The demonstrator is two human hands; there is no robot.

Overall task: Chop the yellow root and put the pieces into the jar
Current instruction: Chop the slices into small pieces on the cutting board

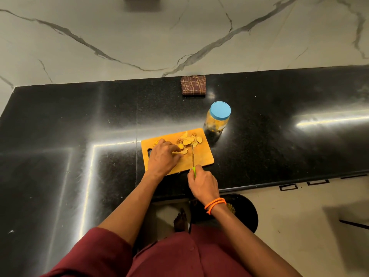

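On the black counter (79, 126) sits the wooden board (201, 156), w/ the blue-lidded jar (218, 116) just beyond its far right corner, lid on. Your left hand (163, 156) curls down on the yellow root (182, 151), which pokes out at your fingertips beside a pile of cut slices (189, 140). Your right hand (202, 182) grips the green-handled knife (193, 156), blade just right of the root.

The counter (79, 136) is speckled black, the wall (139, 37) white marble with grey veins. The folded cloth (193, 85) is brown plaid; the jar (217, 120) wears a blue lid (220, 109). Pale yellow slices (189, 140) lie on an orange-tan board (203, 156). The knife (193, 160) has a green handle; the wristbands (215, 204) are orange, the sleeve (95, 250) maroon.
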